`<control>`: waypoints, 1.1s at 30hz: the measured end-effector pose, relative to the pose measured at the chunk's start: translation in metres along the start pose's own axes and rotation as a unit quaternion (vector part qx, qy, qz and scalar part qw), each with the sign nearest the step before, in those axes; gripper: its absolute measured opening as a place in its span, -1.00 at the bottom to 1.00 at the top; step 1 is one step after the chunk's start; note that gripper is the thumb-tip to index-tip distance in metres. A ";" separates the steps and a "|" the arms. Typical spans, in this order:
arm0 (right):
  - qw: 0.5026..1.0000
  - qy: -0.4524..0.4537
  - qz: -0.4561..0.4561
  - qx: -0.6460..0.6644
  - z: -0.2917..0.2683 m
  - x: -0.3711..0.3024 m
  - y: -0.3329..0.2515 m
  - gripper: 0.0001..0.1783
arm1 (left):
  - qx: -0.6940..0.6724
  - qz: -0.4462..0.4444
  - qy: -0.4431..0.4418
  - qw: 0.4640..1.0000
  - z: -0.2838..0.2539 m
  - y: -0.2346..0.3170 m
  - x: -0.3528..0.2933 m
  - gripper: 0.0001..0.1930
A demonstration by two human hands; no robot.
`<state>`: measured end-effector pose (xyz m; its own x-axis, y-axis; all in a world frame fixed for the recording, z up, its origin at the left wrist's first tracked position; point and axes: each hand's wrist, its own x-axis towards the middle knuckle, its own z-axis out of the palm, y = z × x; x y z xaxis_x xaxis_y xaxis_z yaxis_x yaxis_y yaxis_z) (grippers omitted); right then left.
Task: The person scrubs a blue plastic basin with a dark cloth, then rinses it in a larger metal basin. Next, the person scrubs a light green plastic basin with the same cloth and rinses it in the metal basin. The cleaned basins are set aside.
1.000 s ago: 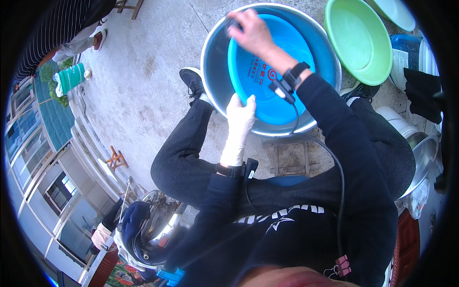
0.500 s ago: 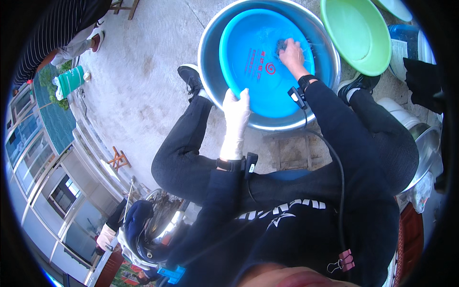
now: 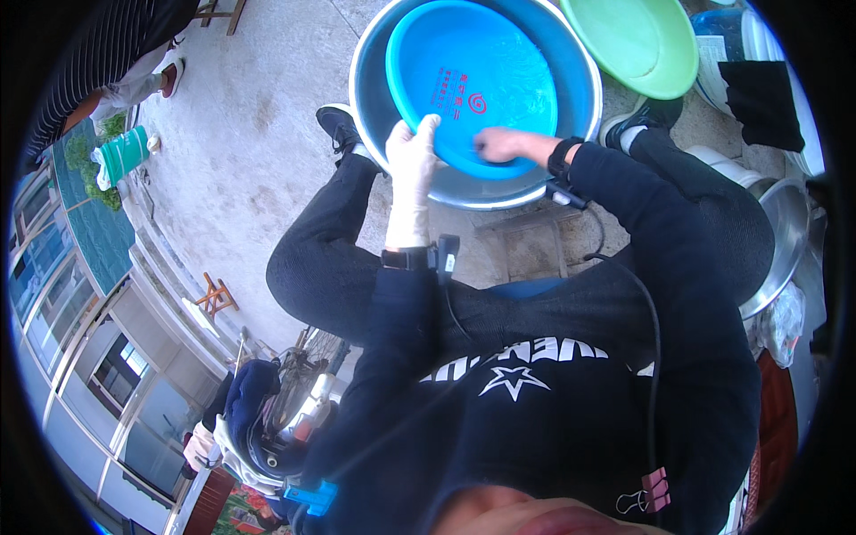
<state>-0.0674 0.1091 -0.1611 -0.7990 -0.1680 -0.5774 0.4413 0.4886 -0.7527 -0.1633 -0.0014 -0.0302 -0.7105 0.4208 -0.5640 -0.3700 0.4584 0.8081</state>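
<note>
A blue plastic basin (image 3: 473,85) stands tilted inside a large steel tub (image 3: 571,107) of water on the ground in front of me. My left hand (image 3: 412,156), in a whitish glove, grips the near rim of the blue basin. My right hand (image 3: 501,143) is bare and presses flat on the inside of the basin near its lower edge; whether it holds a cloth I cannot tell. A black watch is on my right wrist.
A green basin (image 3: 637,45) lies to the right behind the tub. A steel pot (image 3: 785,241) and white buckets (image 3: 740,53) stand at the far right. Another person stands at the top left. A small wooden stool (image 3: 214,294) sits on the concrete.
My right hand has swept from the far rim of the blue basin down across its inside to the near edge. My left hand has kept its grip on the rim.
</note>
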 end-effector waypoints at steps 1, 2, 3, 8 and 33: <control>0.988 -0.071 0.067 -0.121 -0.002 -0.011 0.011 -0.71 | 0.004 0.009 0.001 1.000 -0.002 0.003 0.001 -0.79; 0.990 -0.065 0.000 -0.126 -0.006 -0.018 0.018 -0.69 | 0.002 0.022 0.005 1.000 -0.004 0.004 0.002 -0.76; 0.985 -0.081 -0.034 -0.149 -0.010 -0.022 0.022 -0.67 | -0.015 -0.011 0.019 1.000 -0.007 0.003 0.003 -0.76; 0.983 -0.085 0.016 0.163 -0.035 -0.041 -0.005 -0.22 | -0.159 -0.055 0.063 0.984 -0.016 -0.011 0.010 -0.70; 0.886 0.324 -0.307 0.129 -0.178 -0.042 -0.088 -0.62 | 0.293 0.186 0.095 0.933 -0.033 0.018 0.012 -0.35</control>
<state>-0.1457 0.2257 -0.0147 -0.9508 0.2329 0.2044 -0.1446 0.2497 -0.9575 -0.1986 -0.0141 -0.0172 -0.8390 0.5145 -0.1774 0.2741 0.6811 0.6790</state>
